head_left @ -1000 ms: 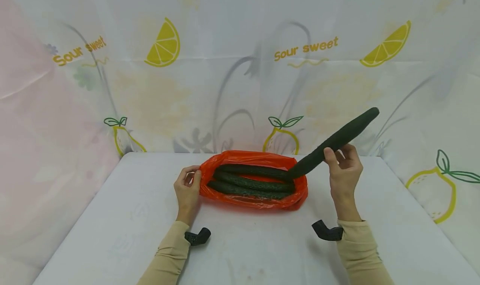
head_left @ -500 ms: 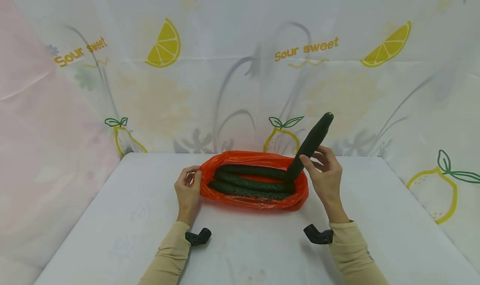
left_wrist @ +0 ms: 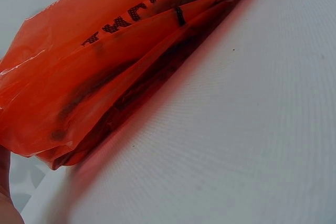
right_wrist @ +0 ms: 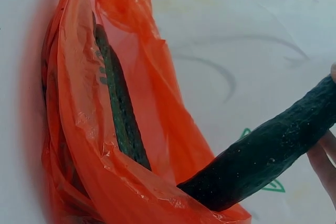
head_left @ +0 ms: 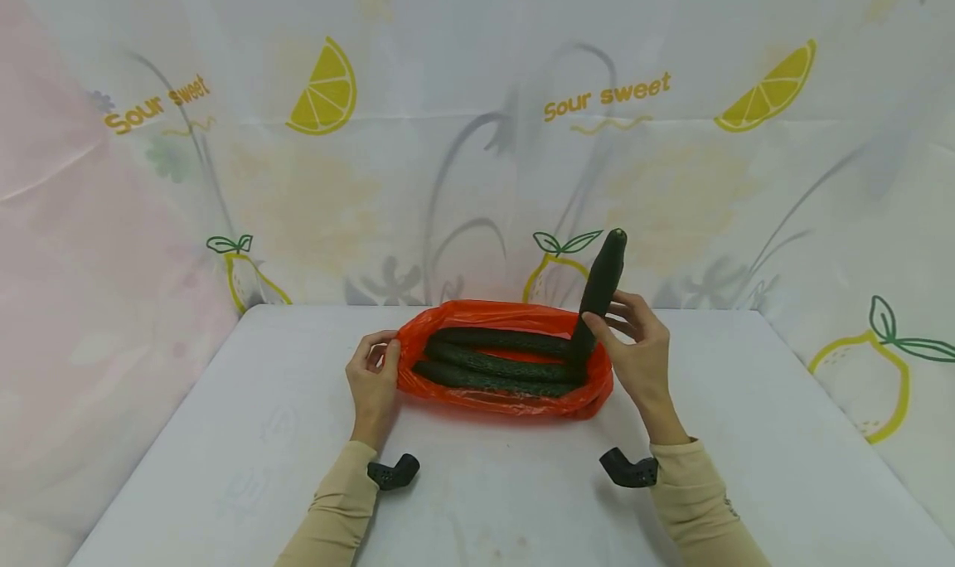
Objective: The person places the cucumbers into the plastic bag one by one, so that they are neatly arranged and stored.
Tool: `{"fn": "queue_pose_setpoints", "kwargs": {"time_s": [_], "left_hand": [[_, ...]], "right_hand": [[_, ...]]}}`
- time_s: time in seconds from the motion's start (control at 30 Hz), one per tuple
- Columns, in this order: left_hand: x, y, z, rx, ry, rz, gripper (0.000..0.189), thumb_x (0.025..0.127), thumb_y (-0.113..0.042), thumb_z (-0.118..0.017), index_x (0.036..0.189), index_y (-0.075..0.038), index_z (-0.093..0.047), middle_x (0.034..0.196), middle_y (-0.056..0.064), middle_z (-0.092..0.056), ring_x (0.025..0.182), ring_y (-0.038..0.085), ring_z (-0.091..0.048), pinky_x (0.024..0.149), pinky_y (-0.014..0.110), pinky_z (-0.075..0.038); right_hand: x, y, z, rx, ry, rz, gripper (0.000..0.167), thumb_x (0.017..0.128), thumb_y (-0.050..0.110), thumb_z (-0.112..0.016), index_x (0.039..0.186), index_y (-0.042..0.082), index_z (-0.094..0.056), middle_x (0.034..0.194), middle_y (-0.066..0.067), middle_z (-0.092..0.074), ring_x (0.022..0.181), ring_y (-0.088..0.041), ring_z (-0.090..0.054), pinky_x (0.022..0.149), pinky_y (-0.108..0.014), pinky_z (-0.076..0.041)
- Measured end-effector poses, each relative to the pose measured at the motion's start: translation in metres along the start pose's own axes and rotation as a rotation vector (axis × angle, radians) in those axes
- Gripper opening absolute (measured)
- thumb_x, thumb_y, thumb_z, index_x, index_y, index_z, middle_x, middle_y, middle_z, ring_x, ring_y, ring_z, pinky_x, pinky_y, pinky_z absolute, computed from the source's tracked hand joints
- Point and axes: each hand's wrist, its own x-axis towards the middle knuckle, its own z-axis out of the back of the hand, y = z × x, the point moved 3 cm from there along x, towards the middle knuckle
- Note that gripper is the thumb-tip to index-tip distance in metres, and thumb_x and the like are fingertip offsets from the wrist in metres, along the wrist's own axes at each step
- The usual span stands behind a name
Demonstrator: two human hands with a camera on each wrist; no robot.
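A red plastic bag (head_left: 448, 397) lies on the table with its mouth facing up, and three cucumbers (head_left: 507, 372) rest side by side inside it. At the bag's left end my left hand (head_left: 375, 389) pinches the rim between thumb and fingers. My right hand (head_left: 637, 347) grips another cucumber (head_left: 603, 277) between thumb and fingers, tilted steeply. Its lower end reaches into the right end of the bag, as the right wrist view also shows with the cucumber (right_wrist: 262, 153) over the rim. Black print marks the bag's side (left_wrist: 121, 24) in the left wrist view.
The white table (head_left: 485, 484) ends at a hanging cloth backdrop (head_left: 418, 177) printed with lemons. Black wrist-worn devices (head_left: 394, 472) sit at both sleeves.
My right hand has moved left with its cucumber, which has swung from a slant to the right to nearly upright. The left hand and the bag have stayed put.
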Motion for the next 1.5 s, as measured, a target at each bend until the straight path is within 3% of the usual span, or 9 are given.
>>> {"fn": "queue_pose_setpoints", "kwargs": {"time_s": [0.23, 0.43, 0.6, 0.8, 1.23, 1.5], "left_hand": [[-0.001, -0.001, 0.001, 0.022, 0.002, 0.0, 0.021, 0.09, -0.005, -0.06, 0.108, 0.006, -0.061, 0.1, 0.001, -0.059, 0.085, 0.009, -0.057, 0.075, 0.011, -0.051], [-0.002, -0.001, 0.0, 0.021, 0.011, -0.02, 0.022, 0.091, -0.005, -0.059, 0.109, 0.007, -0.061, 0.103, 0.006, -0.06, 0.086, 0.012, -0.057, 0.077, 0.012, -0.051], [-0.002, -0.002, -0.001, 0.013, 0.014, -0.032, 0.022, 0.091, -0.004, -0.059, 0.108, 0.008, -0.06, 0.103, 0.009, -0.06, 0.085, 0.013, -0.057, 0.076, 0.012, -0.051], [-0.003, -0.002, -0.002, 0.002, 0.013, -0.029, 0.021, 0.09, -0.003, -0.059, 0.108, 0.009, -0.06, 0.102, 0.008, -0.06, 0.083, 0.01, -0.057, 0.073, 0.012, -0.051], [-0.003, -0.001, -0.001, 0.0, 0.002, -0.011, 0.021, 0.09, -0.003, -0.059, 0.108, 0.008, -0.061, 0.101, 0.004, -0.06, 0.083, 0.009, -0.058, 0.072, 0.012, -0.052], [-0.002, -0.004, 0.0, 0.031, -0.001, -0.014, 0.021, 0.091, -0.004, -0.059, 0.109, 0.007, -0.061, 0.102, 0.003, -0.059, 0.085, 0.012, -0.057, 0.075, 0.011, -0.051]], "right_hand": [[0.0, 0.001, -0.004, -0.004, 0.048, 0.093, 0.037, 0.072, -0.012, -0.073, 0.107, -0.007, -0.063, 0.095, -0.01, -0.067, 0.089, -0.002, -0.064, 0.081, -0.019, -0.053], [-0.001, 0.006, -0.008, -0.049, 0.085, 0.199, 0.039, 0.067, -0.016, -0.074, 0.104, -0.008, -0.064, 0.094, -0.018, -0.066, 0.09, -0.004, -0.063, 0.081, -0.02, -0.054], [-0.001, -0.003, -0.014, -0.104, 0.116, 0.266, 0.043, 0.064, -0.016, -0.077, 0.104, -0.007, -0.064, 0.095, -0.019, -0.065, 0.087, -0.011, -0.062, 0.079, -0.019, -0.053], [-0.005, -0.024, -0.022, -0.152, 0.141, 0.32, 0.048, 0.064, -0.008, -0.081, 0.11, 0.0, -0.068, 0.1, -0.012, -0.067, 0.088, -0.02, -0.063, 0.085, -0.011, -0.047], [-0.012, -0.026, -0.042, -0.157, 0.238, 0.315, 0.044, 0.073, 0.003, -0.079, 0.116, 0.003, -0.066, 0.107, -0.009, -0.066, 0.092, -0.021, -0.065, 0.084, -0.008, -0.045], [-0.015, -0.027, -0.052, -0.179, 0.29, 0.275, 0.047, 0.078, 0.008, -0.076, 0.122, 0.007, -0.062, 0.115, -0.006, -0.066, 0.103, -0.021, -0.063, 0.091, -0.022, -0.048]]}}
